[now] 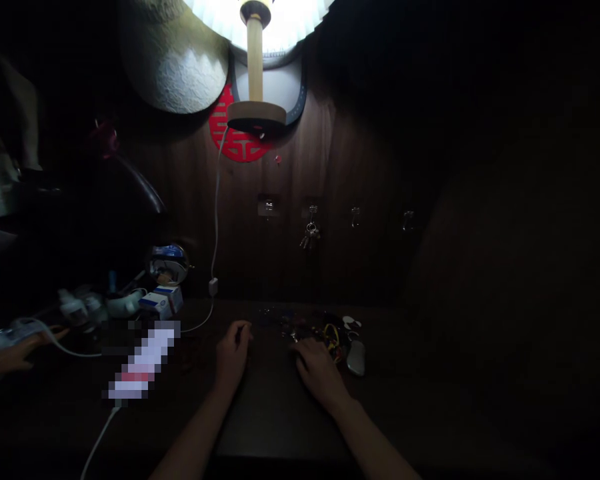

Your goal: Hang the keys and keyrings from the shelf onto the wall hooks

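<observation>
"What takes up the most room?"

"The dark wooden panel (260,260), then the worktop (275,413), whose back edge meets it. Above that edge is a lit lamp (255,60) with a pleated shade and wooden stem, beside a pale hat (190,77)."

"And on the surface?"

"A loose heap of small items (325,331) lies near the back edge, around the middle of the stretch that the light reaches. Much of it is too dark to name."

"How do the hands stand to it?"

"The right hand (319,368) is at the heap's near side, towards the front edge, with its fingers bent down at the closest pieces. The left hand (233,352) is just left of the heap, and bare worktop shows between the two hands."

"Are they gripping anything?"

"I can't tell. The left fingers are curled in, thumb near forefinger, but whether they pinch something doesn't show. The right fingertips are lost in shadow among the bits."

"Anything smaller that reads clearly?"

"A grey rounded case (356,358) lies just right of the right hand. A yellow loop (332,333) sits beyond that hand's knuckles, within the heap, and a white flat piece (351,323) lies at its far right, nearer the back edge."
</observation>
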### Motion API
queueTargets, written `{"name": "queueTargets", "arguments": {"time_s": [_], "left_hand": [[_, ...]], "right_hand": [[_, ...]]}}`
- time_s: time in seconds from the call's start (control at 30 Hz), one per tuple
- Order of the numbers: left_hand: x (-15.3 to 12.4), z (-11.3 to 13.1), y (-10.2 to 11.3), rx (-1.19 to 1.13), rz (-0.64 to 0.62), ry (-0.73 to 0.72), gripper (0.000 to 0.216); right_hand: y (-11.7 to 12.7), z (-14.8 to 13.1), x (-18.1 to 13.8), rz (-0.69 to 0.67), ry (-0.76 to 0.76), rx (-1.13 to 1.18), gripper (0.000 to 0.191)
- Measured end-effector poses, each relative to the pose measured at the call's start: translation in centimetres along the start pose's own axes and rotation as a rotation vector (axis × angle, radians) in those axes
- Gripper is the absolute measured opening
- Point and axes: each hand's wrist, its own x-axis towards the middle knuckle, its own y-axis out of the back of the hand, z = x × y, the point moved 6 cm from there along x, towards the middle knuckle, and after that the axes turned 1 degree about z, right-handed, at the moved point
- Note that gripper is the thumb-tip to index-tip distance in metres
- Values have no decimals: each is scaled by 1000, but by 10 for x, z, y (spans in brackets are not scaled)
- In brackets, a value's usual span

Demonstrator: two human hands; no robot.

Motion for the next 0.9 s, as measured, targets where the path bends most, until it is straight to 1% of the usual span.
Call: {"name": "queueTargets", "arguments": {"time_s": [0.13,0.23,0.33,0.43,0.67,0.77,0.9], "left_hand": [[-3,6,-1,7,-36,-27,30],[-6,10,-2,9,-124,-27,30],[-7,9,3,24,-211,-15,30],[-7,3,16,69,-261,-1,28],[-9,-10,55,180,-309,-27,27],[-6,-14,72,214,-291,-29,29],[2,-21,93,254,-232,-16,31]], "right_hand": [[-2,1,0,-9,5,-31,30],[-3,2,2,-22,2,-53,27],[-3,3,2,-22,-21,-52,28],[-3,3,1,-24,-40,-39,29],[-1,2,0,-24,-42,-8,30],[-1,3,0,-19,-46,3,31],[0,4,1,-11,-40,19,31]]}}
